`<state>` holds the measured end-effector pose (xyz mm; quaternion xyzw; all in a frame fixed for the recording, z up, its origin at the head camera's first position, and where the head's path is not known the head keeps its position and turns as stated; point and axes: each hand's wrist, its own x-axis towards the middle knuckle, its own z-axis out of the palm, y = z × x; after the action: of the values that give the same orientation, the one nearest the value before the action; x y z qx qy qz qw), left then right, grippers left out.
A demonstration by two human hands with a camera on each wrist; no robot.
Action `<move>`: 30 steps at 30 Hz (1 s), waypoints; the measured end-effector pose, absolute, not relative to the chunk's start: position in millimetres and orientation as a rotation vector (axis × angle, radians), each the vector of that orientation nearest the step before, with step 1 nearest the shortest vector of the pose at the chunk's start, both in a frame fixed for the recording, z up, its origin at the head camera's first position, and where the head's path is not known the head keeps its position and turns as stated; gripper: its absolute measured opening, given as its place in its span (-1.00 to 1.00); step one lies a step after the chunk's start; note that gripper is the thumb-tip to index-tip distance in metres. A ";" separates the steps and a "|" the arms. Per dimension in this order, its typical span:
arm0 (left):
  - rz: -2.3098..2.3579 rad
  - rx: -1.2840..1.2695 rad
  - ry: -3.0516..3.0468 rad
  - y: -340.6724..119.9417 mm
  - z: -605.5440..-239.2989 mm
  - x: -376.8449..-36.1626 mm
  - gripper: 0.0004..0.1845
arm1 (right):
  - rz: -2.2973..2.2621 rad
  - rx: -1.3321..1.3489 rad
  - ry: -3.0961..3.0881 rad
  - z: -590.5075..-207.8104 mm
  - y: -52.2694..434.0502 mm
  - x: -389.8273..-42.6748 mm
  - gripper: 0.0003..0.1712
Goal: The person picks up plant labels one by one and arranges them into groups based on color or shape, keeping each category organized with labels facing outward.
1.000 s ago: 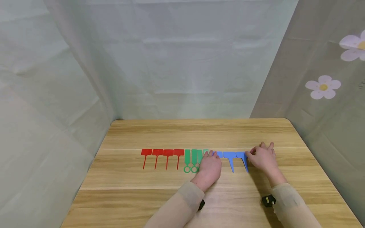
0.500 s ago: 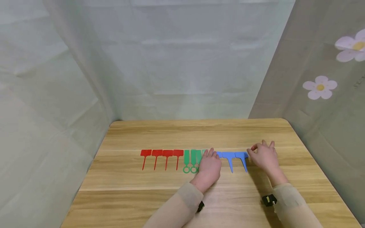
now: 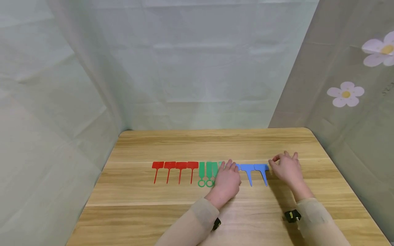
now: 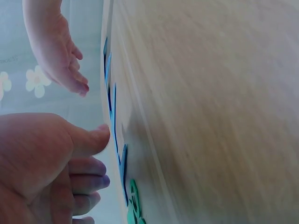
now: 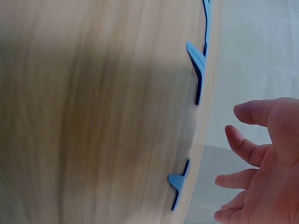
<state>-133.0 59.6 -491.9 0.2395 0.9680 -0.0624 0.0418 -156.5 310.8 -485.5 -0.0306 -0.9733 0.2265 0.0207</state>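
Note:
T-shaped blue plant labels point(image 3: 247, 167) lie in a row on the wooden table, beside green labels with ring ends point(image 3: 201, 171) and red T-shaped labels point(image 3: 157, 165). My left hand point(image 3: 227, 180) is over the join between green and blue, covering parts of both; its fingers are loosely bent and hold nothing. My right hand point(image 3: 287, 171) hovers just right of the rightmost visible blue label in the head view, thumb and forefinger close together. The right wrist view shows those fingertips apart with nothing between them, and a separate blue label point(image 5: 177, 181) lower down.
The wooden table point(image 3: 138, 194) has rounded far corners. Pale cloth point(image 3: 197, 68) hangs behind it and at the left; a grey cloth with flower prints point(image 3: 346, 94) hangs at the right. Dark wrist cameras point(image 3: 292, 216) sit under the sleeves.
My right hand has drawn slightly right, off the end of the blue label it was touching. The left hand has shifted a little over the row. The labels lie nearly as before.

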 end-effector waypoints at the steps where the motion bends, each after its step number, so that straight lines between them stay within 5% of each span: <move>1: -0.182 0.735 2.962 61.6 -492.0 -132.9 -0.34 | 0.710 -0.100 -3.018 -484.8 313.7 -155.9 -0.58; 15: -0.163 0.781 2.961 88.6 -498.0 -136.2 -0.28 | 0.683 -0.085 -3.197 -470.4 378.0 -145.9 -0.39; 30: -0.207 0.752 2.947 101.9 -501.6 -138.5 -0.26 | 0.651 -0.057 -3.332 -467.1 385.4 -147.8 -0.18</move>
<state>-138.5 101.9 -501.6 0.2466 0.9656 -0.0677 0.0466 -147.8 385.4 -467.1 -0.0168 -0.9734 0.1903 -0.1269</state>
